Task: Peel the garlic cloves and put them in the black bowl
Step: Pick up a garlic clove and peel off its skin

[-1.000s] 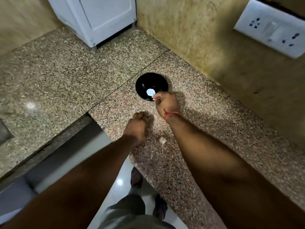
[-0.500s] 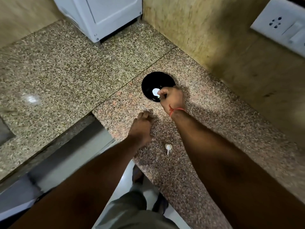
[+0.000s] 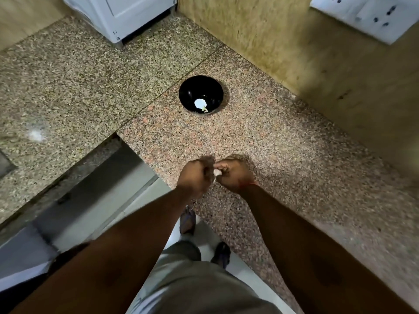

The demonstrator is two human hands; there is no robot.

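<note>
Near the table's (image 3: 294, 155) front edge I see both hands meet – right hand (image 3: 235, 175) pinching a garlic clove (image 3: 217, 172), left hand (image 3: 193, 176) curled against it, its grip unclear – black bowl (image 3: 190, 91) well apart toward the back wall, holding a peeled clove (image 3: 204, 109)

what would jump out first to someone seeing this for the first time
The black bowl stands alone on the speckled granite counter near the wall corner, with something pale at its bottom. Nearer the counter's front edge, the left hand and right hand meet around a small garlic clove. A white switchboard shows on the wall at upper right.
</note>
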